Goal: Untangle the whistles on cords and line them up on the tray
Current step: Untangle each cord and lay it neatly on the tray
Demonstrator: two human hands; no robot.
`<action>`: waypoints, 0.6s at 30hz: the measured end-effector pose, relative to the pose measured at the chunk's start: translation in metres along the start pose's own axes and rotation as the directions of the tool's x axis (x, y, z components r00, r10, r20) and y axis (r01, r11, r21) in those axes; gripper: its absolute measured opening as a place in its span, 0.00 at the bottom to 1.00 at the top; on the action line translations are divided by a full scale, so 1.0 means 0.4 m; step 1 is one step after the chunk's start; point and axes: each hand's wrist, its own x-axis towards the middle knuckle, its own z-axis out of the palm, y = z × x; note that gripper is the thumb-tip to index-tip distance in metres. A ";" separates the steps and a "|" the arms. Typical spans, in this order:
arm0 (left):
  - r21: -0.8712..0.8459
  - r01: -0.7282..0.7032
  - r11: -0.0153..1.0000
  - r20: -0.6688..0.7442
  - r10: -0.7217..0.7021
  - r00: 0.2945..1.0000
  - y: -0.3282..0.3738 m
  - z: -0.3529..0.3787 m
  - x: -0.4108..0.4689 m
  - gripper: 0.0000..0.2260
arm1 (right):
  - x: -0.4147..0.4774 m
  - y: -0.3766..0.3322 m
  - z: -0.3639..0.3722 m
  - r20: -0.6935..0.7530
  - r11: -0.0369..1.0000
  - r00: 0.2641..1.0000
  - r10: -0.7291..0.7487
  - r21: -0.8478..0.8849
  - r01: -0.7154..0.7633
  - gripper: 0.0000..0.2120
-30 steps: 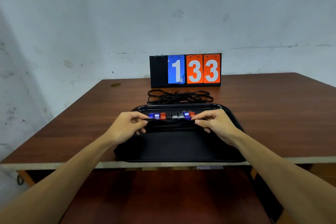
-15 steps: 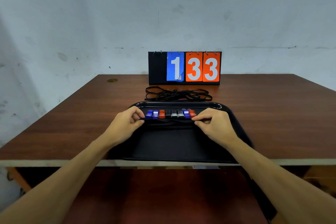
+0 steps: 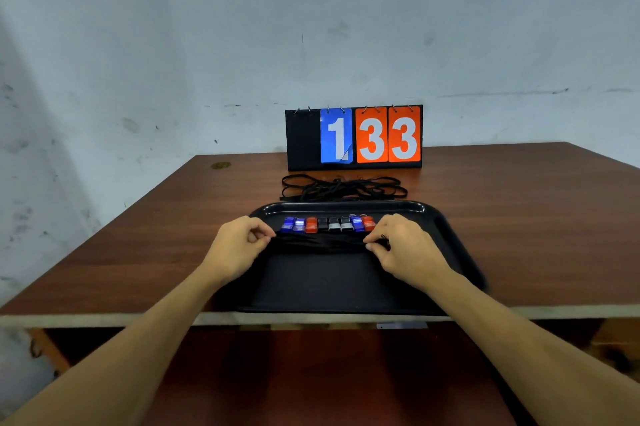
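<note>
Several whistles [image 3: 327, 224], blue, red, black and grey, lie side by side in a row across the far part of a black tray [image 3: 446, 228]. Just in front of the row a bundle of black cords [image 3: 318, 243] stretches from left to right. My left hand [image 3: 239, 245] pinches the bundle's left end with thumb and fingertips. My right hand [image 3: 403, 247] pinches its right end, where a small cord loop sticks out past the fingers. Black cord against the black tray makes single strands hard to tell apart.
More black cord loops [image 3: 343, 188] lie tangled on the brown table [image 3: 138, 235] behind the tray. A flip scoreboard [image 3: 354, 137] reading 1 33 stands at the back against the wall. The tray's near edge reaches the table's front edge.
Both hands keep their pinch on the cord ends and have shifted only slightly. The camera has tilted, so the tray and scoreboard sit a little differently in view.
</note>
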 end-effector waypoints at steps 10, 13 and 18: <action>-0.033 -0.019 0.999 -0.039 0.017 0.999 0.005 -0.001 -0.007 0.08 | -0.007 -0.008 -0.007 -0.007 0.998 0.999 0.043 0.053 -0.043 0.11; 0.020 -0.086 0.996 -0.064 0.087 0.994 0.020 -0.007 -0.021 0.10 | -0.014 -0.015 -0.008 -0.077 0.995 0.995 0.062 0.082 -0.056 0.09; 0.144 -0.183 0.973 -0.042 0.190 0.981 0.076 -0.026 -0.011 0.05 | 0.007 0.002 -0.025 -0.218 0.977 0.965 0.148 0.185 -0.108 0.07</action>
